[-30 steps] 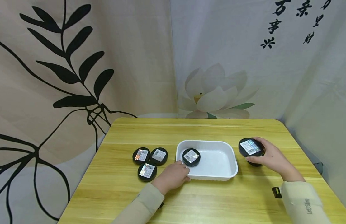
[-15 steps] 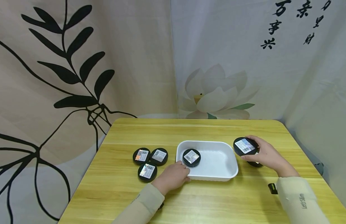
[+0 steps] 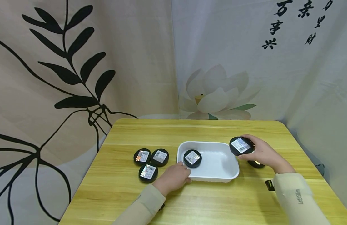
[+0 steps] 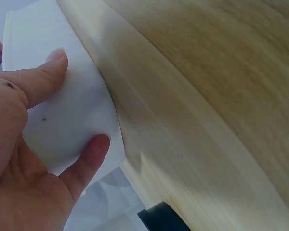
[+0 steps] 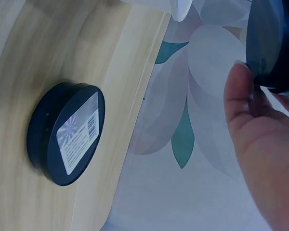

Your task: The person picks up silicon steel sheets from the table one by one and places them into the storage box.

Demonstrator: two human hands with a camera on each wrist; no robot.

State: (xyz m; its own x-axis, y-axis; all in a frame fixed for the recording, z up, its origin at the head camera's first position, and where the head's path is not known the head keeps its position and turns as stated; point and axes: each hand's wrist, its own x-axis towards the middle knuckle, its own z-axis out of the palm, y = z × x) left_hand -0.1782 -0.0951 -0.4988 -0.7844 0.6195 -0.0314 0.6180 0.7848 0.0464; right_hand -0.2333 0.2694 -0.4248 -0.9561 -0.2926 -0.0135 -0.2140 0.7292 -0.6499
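Note:
My left hand (image 3: pixel 174 177) holds the white plastic tray (image 3: pixel 218 177) by its front left corner. In the left wrist view the thumb and a finger of that hand (image 4: pixel 38 139) lie against the outer wall of the tray (image 4: pixel 67 115). My right hand (image 3: pixel 264 153) grips a round black tin (image 3: pixel 242 146) by its side, raised close to the tray's right end; its top bears a white barcode label. Inside the tray, at its left, rests another black tin (image 3: pixel 192 158). Under the right hand one more black tin (image 3: pixel 256 164) lies on the table, partly hidden.
Left of the tray, three labelled black tins (image 3: pixel 147 172) sit close together on the wooden table (image 3: pixel 218 203). Behind the table's far edge hangs a printed curtain (image 3: pixel 139 62).
My right hand has moved left with the black tin, up to the tray's right end, uncovering more of the tin on the table. The left hand keeps its place on the tray.

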